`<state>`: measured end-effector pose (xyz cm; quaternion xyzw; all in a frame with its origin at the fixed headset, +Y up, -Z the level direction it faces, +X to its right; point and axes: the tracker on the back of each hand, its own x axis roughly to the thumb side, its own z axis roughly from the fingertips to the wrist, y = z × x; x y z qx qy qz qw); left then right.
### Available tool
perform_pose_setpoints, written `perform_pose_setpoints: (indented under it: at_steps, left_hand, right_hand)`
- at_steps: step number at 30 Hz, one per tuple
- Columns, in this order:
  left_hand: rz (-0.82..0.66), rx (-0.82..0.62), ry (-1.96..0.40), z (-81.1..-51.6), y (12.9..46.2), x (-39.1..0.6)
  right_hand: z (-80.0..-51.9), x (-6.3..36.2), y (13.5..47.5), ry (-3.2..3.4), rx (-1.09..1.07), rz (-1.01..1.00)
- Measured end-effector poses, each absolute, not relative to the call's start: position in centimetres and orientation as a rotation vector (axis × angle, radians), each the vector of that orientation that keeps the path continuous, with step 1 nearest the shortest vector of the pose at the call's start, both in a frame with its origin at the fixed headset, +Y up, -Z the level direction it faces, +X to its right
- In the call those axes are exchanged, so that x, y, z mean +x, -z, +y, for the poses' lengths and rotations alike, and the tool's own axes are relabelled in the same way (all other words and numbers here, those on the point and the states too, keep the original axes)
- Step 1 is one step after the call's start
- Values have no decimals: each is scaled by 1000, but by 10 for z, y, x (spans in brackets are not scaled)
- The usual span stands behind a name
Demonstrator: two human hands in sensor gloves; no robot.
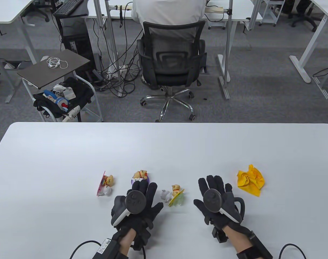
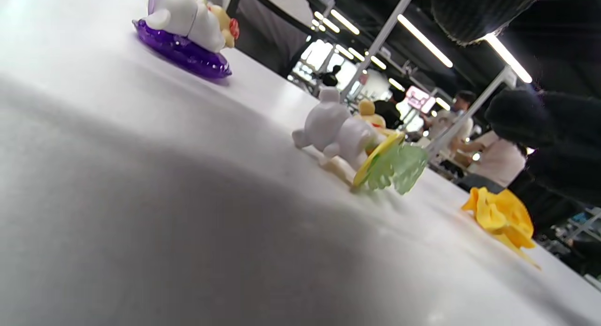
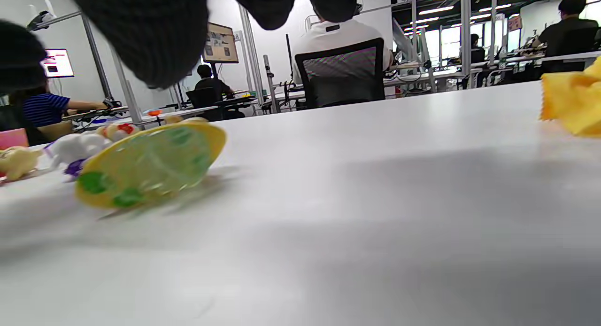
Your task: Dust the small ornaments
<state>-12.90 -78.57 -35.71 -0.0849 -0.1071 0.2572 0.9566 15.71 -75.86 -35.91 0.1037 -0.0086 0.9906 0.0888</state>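
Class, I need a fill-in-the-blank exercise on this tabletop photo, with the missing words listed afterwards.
1. The crumpled cloth beside the right hand is ____ in colour.
2. The number of ornaments on the white table is ____.
3. The ornament with the purple base lies just beyond the fingertips of the ____ hand.
4. Neither hand holds anything; both lie ____.

Missing words: yellow; three; left; open
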Motion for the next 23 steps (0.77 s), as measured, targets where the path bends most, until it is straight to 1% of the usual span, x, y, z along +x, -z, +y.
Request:
perform_pose_setpoints:
  at_steps: [3,9,15,23]
  left_hand:
    - [-209,-209,-508,-789,358,-128]
    - [-192,-204,-516,-790,359,-130]
    - [-190,-188,-512,-787,358,-130]
    - [-180,-190,-525,-787,353,-131]
  right_hand:
    - [-764,152,354,-2932,338,-14]
    - [-772,155,355,-2923,334,7]
    - [-770,161,353,-2938,315,-16]
    - [-770,154,350,-2943,352,2]
